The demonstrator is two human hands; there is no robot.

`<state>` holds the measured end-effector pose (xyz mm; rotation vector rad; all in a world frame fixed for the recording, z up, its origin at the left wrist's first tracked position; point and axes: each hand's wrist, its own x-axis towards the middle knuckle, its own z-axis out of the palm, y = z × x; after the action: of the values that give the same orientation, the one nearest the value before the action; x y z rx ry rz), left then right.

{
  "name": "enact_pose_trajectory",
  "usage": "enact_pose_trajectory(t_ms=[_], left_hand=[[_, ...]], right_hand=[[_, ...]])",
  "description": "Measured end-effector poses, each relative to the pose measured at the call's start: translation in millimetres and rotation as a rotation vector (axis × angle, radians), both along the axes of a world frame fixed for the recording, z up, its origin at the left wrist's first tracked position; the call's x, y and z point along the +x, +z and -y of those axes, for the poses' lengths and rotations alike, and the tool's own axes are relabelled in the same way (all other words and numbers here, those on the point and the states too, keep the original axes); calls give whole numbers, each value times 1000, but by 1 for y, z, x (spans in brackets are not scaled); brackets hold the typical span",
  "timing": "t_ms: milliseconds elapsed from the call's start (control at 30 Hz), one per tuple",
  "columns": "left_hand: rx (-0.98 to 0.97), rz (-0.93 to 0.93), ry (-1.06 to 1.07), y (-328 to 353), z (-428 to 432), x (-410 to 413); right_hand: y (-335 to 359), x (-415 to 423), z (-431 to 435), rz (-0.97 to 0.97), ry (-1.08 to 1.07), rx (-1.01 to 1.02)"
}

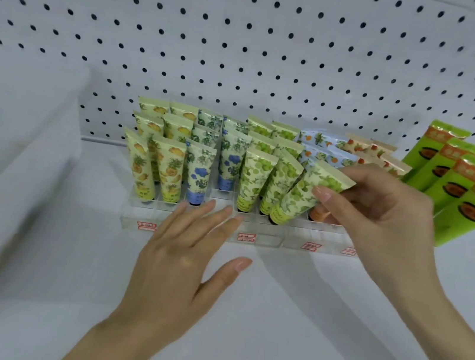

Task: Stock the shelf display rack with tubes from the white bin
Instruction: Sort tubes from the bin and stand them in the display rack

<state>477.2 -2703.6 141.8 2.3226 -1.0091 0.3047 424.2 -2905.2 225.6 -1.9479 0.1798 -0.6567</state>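
Observation:
A clear acrylic display rack [264,238] stands on the white shelf with several patterned tubes upright in rows: yellow pineapple, blue flower, green grape, orange. My right hand [380,215] pinches the flat end of a green grape tube [305,195], which leans left with its dark cap down at the rack's front row. My left hand [184,252] lies flat with straight fingers, its fingertips touching the rack's front edge. The white bin is out of view.
A white pegboard wall [252,42] backs the shelf. Several bright green packets [462,184] lean at the right, close behind my right hand. White cloth or sheeting [20,130] rises at the left. Red price labels [146,225] mark the rack's front.

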Motion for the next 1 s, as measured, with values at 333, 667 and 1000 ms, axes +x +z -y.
enact_pose_trajectory(t_ms=[333, 667, 1000], left_hand=[[226, -48, 25, -9, 1, 1], [269, -20, 28, -9, 3, 1], [248, 4, 37, -11, 4, 3]], right_hand=[[-23, 5, 1, -72, 19, -118], [-34, 13, 0, -155, 10, -214], [-36, 13, -1, -183, 2, -280]])
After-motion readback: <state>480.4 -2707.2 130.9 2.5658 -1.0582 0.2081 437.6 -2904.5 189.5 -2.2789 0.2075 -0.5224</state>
